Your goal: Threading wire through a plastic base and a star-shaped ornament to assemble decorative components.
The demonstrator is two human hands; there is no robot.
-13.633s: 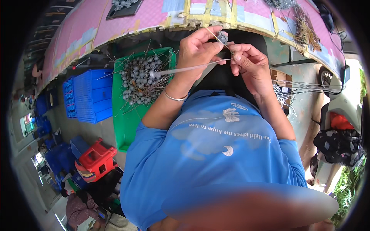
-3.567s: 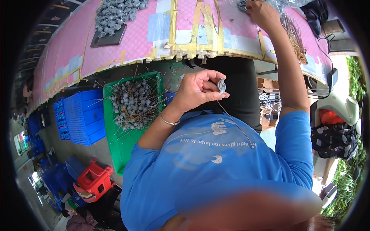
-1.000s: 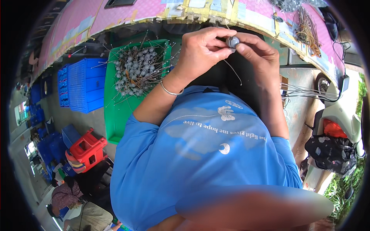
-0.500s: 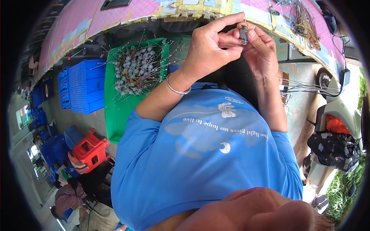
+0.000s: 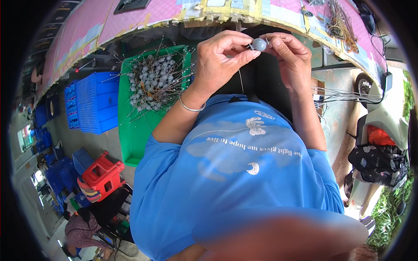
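Note:
A small grey ball (image 5: pixel 258 44) with thin metal ends sits between my two hands, just off the near edge of the table. My left hand (image 5: pixel 222 52), with a bangle at its wrist, pinches it between thumb and fingers from the left. From the right, my right hand (image 5: pixel 291 56) closes its fingertips on the ball's other side, where a short thin end shows. Below my left hand hangs a thin wire (image 5: pixel 241 80); its upper end is hidden. To the left, a green tray (image 5: pixel 130 145) holds a heap of similar grey balls on wires (image 5: pixel 152 80).
A pink table (image 5: pixel 170 11) with a taped edge runs across the far side, bearing a bundle of thin wires (image 5: pixel 339 26) at right. Blue crates (image 5: pixel 98 102) and a red stool (image 5: pixel 102 176) stand at left. A scooter (image 5: pixel 383 126) is at right; another person (image 5: pixel 82 232) sits behind left.
Both hands have come down a little from the table edge, toward me. The grey ball has been turned, its round side now facing up, and a hanging wire has come into view.

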